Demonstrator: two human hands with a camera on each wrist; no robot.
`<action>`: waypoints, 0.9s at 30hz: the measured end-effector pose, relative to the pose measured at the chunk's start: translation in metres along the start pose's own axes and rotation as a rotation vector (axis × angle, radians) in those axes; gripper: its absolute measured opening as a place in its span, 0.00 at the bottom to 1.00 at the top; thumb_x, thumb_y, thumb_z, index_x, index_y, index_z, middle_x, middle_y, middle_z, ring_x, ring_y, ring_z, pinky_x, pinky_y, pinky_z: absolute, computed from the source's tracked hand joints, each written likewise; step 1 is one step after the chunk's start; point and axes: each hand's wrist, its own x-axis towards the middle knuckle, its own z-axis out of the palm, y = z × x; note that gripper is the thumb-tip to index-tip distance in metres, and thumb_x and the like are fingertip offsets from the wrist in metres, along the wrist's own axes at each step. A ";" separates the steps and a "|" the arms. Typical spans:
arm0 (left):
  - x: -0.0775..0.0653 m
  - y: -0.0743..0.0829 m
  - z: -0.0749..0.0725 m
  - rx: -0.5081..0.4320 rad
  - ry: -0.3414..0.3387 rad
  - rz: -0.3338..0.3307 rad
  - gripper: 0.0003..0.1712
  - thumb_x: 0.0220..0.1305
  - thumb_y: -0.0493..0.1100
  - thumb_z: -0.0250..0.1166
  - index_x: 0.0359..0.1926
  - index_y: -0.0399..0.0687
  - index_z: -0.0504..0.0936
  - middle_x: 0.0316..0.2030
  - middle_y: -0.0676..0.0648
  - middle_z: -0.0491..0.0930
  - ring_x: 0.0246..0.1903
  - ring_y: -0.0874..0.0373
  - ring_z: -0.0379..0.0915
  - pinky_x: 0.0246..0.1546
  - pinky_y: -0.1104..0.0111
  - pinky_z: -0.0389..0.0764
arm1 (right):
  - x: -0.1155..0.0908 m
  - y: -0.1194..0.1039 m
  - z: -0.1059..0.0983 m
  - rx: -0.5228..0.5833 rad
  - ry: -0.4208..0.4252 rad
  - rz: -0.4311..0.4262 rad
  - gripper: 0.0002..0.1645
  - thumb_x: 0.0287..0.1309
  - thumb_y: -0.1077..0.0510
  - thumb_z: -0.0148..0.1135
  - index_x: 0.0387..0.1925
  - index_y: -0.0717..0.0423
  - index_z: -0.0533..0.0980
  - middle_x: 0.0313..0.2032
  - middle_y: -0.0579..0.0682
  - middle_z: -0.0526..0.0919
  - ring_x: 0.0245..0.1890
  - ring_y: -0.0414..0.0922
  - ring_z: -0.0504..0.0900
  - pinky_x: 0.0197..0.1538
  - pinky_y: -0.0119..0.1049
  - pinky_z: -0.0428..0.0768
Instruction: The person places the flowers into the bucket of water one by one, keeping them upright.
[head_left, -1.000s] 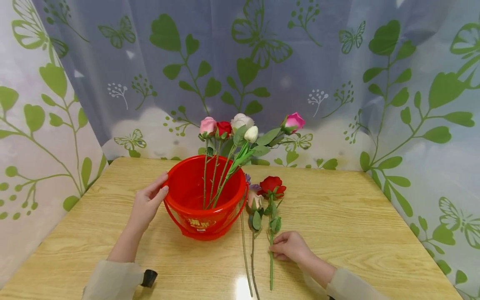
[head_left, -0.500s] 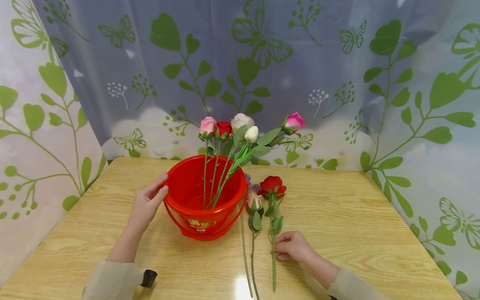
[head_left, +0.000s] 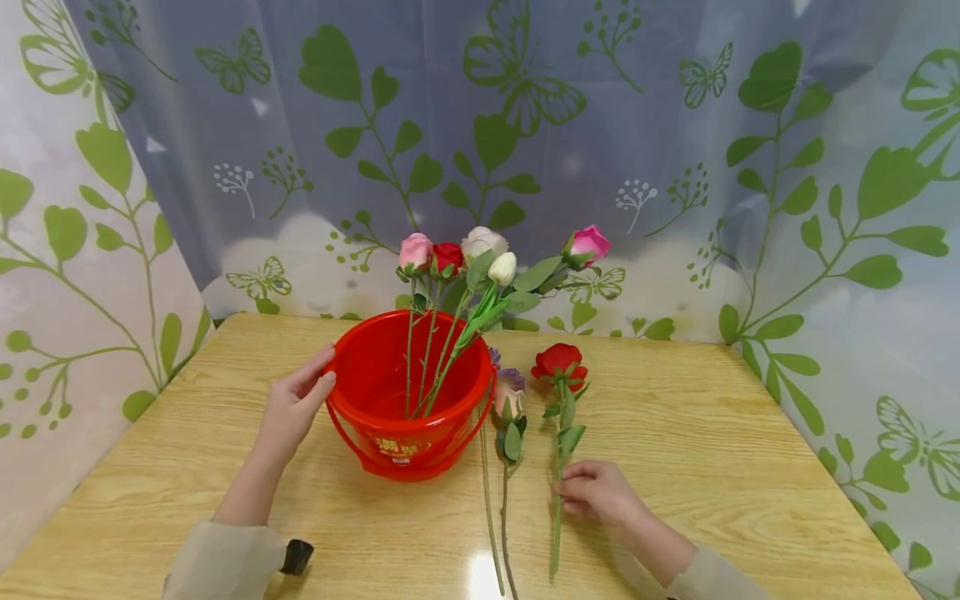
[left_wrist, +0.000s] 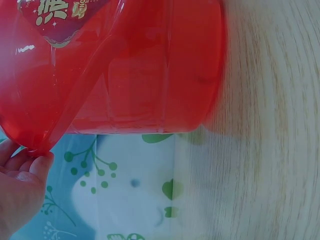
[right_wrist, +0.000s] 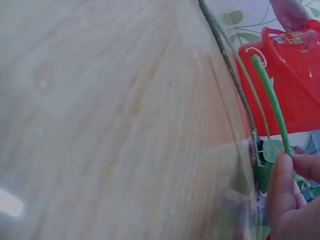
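My left hand (head_left: 294,408) grips the rim of a red plastic bucket (head_left: 414,463) at its left side, thumb and fingers pinching where the handle joins in the left wrist view. Between the thumb and fingers of my right hand (head_left: 600,493) is the green stem of a red rose (head_left: 559,364); its bloom points away from me. The right wrist view shows the cut end of that stem (right_wrist: 271,97) rising past the fingertips. Beside it on the table lie a cream rose (head_left: 509,402) and a purple flower (head_left: 513,379), partly hidden behind the cream bloom.
Standing in the bucket are a pink rose (head_left: 416,252), a smaller red rose (head_left: 447,258), a white rose (head_left: 482,242), a white tulip (head_left: 503,268) and a magenta rose (head_left: 589,245) leaning right. A patterned curtain (head_left: 645,125) hangs behind the wooden table (head_left: 712,433).
The right hand has shifted the red rose to the right, away from the cream rose, uncovering more of the purple flower. My left hand and the bucket stay in place.
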 end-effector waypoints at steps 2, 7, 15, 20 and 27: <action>0.000 0.000 0.000 0.004 0.002 -0.002 0.24 0.63 0.37 0.54 0.57 0.29 0.65 0.58 0.36 0.63 0.58 0.55 0.59 0.46 0.82 0.66 | -0.001 -0.001 -0.002 0.015 0.001 -0.010 0.12 0.49 0.70 0.56 0.36 0.76 0.70 0.24 0.51 0.76 0.21 0.39 0.77 0.28 0.29 0.78; 0.000 -0.001 0.000 0.002 0.006 -0.002 0.24 0.62 0.37 0.54 0.57 0.29 0.65 0.58 0.36 0.63 0.58 0.49 0.58 0.46 0.82 0.66 | -0.003 -0.005 -0.009 0.031 -0.005 -0.030 0.17 0.52 0.69 0.54 0.41 0.80 0.66 0.28 0.53 0.76 0.24 0.39 0.76 0.31 0.29 0.78; 0.002 -0.002 -0.001 0.008 0.004 0.001 0.23 0.62 0.37 0.54 0.57 0.31 0.66 0.58 0.37 0.63 0.58 0.51 0.58 0.47 0.83 0.65 | -0.007 -0.017 -0.019 0.032 0.050 -0.053 0.19 0.55 0.68 0.53 0.45 0.78 0.63 0.31 0.55 0.75 0.30 0.42 0.77 0.36 0.32 0.79; 0.002 -0.002 -0.001 0.007 0.001 -0.007 0.24 0.62 0.37 0.54 0.58 0.31 0.65 0.58 0.38 0.63 0.58 0.50 0.57 0.47 0.83 0.65 | -0.010 -0.028 -0.026 0.035 0.119 -0.072 0.21 0.56 0.67 0.53 0.48 0.76 0.62 0.33 0.54 0.74 0.32 0.43 0.77 0.39 0.32 0.78; 0.001 -0.003 -0.001 -0.008 0.000 -0.011 0.24 0.63 0.38 0.54 0.58 0.30 0.65 0.59 0.37 0.62 0.58 0.50 0.57 0.47 0.82 0.65 | -0.017 -0.048 -0.036 0.096 0.214 -0.143 0.19 0.55 0.69 0.54 0.46 0.76 0.63 0.30 0.50 0.74 0.30 0.39 0.79 0.38 0.31 0.78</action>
